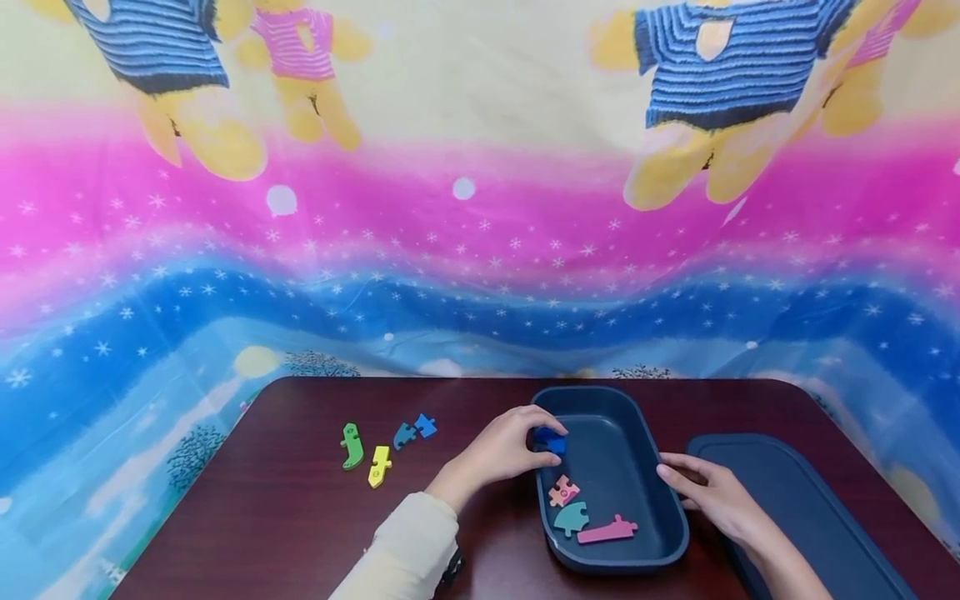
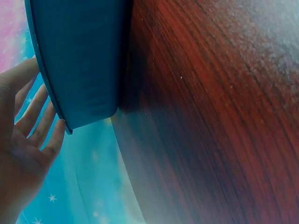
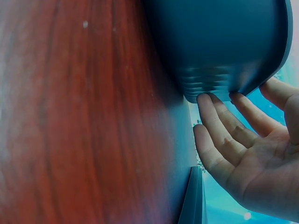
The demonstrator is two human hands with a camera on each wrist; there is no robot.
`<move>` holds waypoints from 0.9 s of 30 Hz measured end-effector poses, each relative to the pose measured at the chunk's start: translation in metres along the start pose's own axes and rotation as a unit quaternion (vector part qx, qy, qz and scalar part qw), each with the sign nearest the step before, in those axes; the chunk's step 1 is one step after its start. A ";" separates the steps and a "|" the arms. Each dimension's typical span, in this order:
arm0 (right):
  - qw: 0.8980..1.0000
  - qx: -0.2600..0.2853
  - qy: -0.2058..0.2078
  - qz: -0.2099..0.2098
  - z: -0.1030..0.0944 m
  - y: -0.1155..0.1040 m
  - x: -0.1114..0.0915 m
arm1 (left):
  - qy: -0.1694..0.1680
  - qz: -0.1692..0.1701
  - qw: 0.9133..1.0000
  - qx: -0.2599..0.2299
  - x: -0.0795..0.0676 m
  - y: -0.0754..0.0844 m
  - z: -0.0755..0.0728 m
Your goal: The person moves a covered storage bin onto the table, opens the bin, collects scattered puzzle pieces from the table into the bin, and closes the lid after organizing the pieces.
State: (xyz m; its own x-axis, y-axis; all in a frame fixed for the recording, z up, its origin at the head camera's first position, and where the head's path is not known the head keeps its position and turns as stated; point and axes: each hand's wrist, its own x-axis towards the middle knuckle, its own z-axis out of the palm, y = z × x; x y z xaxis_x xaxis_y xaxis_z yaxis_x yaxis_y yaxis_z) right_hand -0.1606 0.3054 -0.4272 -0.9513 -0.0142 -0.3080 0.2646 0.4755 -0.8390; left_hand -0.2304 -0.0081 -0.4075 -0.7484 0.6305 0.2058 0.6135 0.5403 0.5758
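Observation:
A dark blue-grey box (image 1: 611, 546) stands on the table. My left hand (image 1: 517, 446) reaches over its left rim, thumb and fingers pinching a blue puzzle piece (image 1: 551, 440) by the inner wall; the left wrist view hides the piece behind the box. Nearer the front, inside the box, lie a coral puzzle piece (image 1: 564, 492), a teal puzzle piece (image 1: 572, 519) and a long pink puzzle piece (image 1: 607, 531). My right hand (image 1: 708, 492) touches the box's right side, thumb at the rim and the other fingers extended along the outside (image 3: 222, 135).
Left of the box, a green piece (image 1: 351, 446), a yellow piece (image 1: 379, 467), a blue-teal piece (image 1: 404, 436) and a blue piece (image 1: 425, 425) lie on the dark wood table (image 1: 247, 517). A flat dark lid (image 1: 795, 500) lies on the right. Printed cloth (image 1: 465, 250) hangs behind.

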 end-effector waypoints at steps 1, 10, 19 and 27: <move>1.000 -0.001 0.000 0.000 0.000 0.000 0.000 | -0.001 -0.002 1.000 0.002 0.001 0.000 0.000; 1.000 -0.004 -0.002 0.000 -0.002 0.001 0.000 | 0.009 -0.002 0.999 0.050 -0.005 0.005 -0.005; 1.000 0.009 0.002 -0.011 0.005 0.000 0.001 | 0.040 -0.002 0.998 0.058 -0.022 0.009 -0.014; 1.000 0.005 0.012 -0.011 0.002 0.000 -0.003 | 0.064 -0.004 0.998 0.027 -0.030 0.011 -0.020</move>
State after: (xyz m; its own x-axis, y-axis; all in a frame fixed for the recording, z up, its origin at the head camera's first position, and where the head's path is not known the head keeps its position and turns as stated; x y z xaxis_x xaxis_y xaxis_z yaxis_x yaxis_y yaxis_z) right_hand -0.1575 0.3031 -0.4270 -0.9603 -0.0033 -0.2789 0.2452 0.4666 -0.8498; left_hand -0.2064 -0.0327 -0.3916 -0.7773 0.5511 0.3034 0.6175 0.5762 0.5354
